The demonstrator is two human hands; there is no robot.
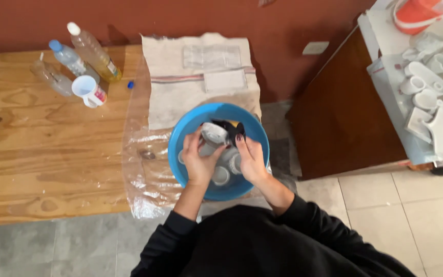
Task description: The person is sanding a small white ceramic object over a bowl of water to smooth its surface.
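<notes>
Blue basin point(180, 138) half hidden by hands, left hand point(199, 160), right hand point(251, 159), grey object point(214, 134) indistinct

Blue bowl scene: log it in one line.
left hand: holds grey-white moulded piece | right hand: dark cloth on it | over round blue plastic bowl

The room was evenly and softly lit — no hard beam anywhere. The bottles point(85, 48) threw short, faint shadows onto the wooden table point(37, 149) and the red wall behind. The clear plastic sheet point(142, 174) caught pale glints, and the white pieces on the side counter point(431, 102) were bright, nearly washed out. Detail was soft overall — the hands over the blue basin point(180, 138) looked slightly smeared. Straight edges bowed a little toward the corners.
</notes>
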